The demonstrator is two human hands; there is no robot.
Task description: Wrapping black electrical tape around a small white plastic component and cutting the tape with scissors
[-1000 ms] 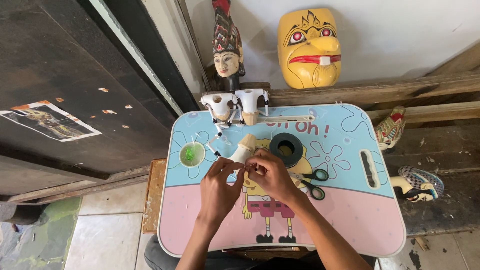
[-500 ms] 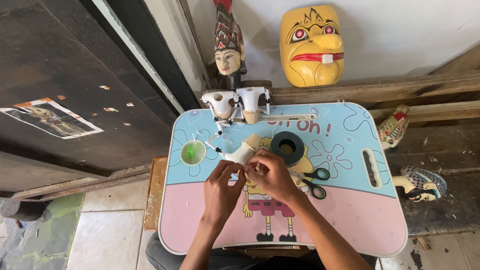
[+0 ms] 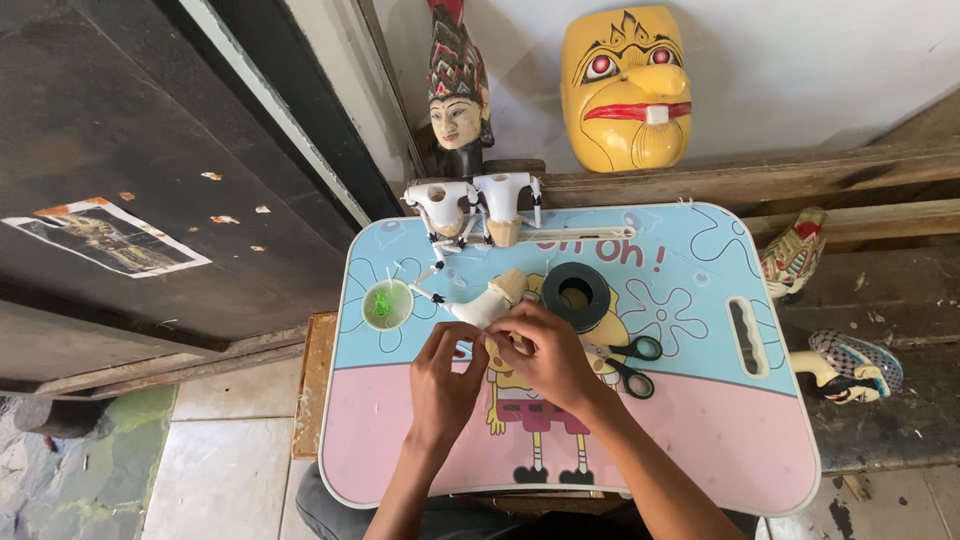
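Both hands meet over the middle of the worktop [image 3: 700, 470], a small lap desk with a blue upper half and a pink lower half. The left hand [image 3: 445, 380] and the right hand [image 3: 545, 355] have their fingers closed together on the near end of a white carved puppet piece [image 3: 487, 303], which lies on the worktop and points up and away toward two white puppet torsos [image 3: 470, 205] standing at the far edge. Just beside the right hand sits a roll of black tape [image 3: 575, 295], and black-handled scissors [image 3: 630, 362] lie touching or nearly touching the right wrist. A small white cup with something green inside [image 3: 385, 303] stands to the left, near thin white sticks. Behind, a carved puppet head [image 3: 458, 100] and a yellow mask [image 3: 625, 85] rest against the wall. The grip looks tight and the piece slender, so a twist or hard pull could, I judge, snap it or make it slip out; a careless sweep of the right forearm could knock the scissors or tape off the worktop. Compared with half a second ago, the hands sit in almost the same place, and the piece, tape and scissors have not shifted.
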